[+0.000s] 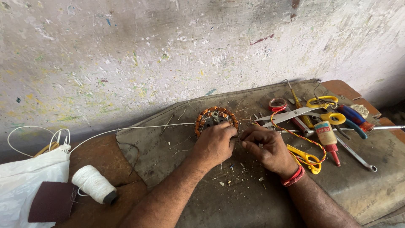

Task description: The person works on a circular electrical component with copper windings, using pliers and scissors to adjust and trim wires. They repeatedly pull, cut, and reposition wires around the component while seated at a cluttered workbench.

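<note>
Gripping the wound motor stator point(216, 119) at the middle of the worktop point(371, 190), your left hand point(214, 145) curls closed over its near rim, fingers covering the lower part of the copper coils. The stator lies flat on the grey mat point(168, 143), close to the wall-side edge. Your right hand point(270, 150) sits just beside it on the right, fingers pinched shut on something thin at the stator's edge; too small to tell what, maybe a wire end. Red thread band point(294, 176) on that wrist. A white cord point(139, 128) runs from the stator toward the left edge, ending near a white bag point(25, 181). A spool of white thread point(93, 184) lies at the left near corner, beside a dark red patch point(52, 202) on the bag. Tools are piled at the right far side: large scissors with yellow handles point(303, 112), a small yellow-handled cutter point(306, 159) touching your right wrist area, a twisted red-yellow wire point(295, 133), a small bottle with a red nozzle point(327, 137), a roll of red tape point(277, 104), a spanner point(356, 155), and blue-red handled pliers point(353, 116). Bits of wire and scraps are scattered on the mat near both hands.
</note>
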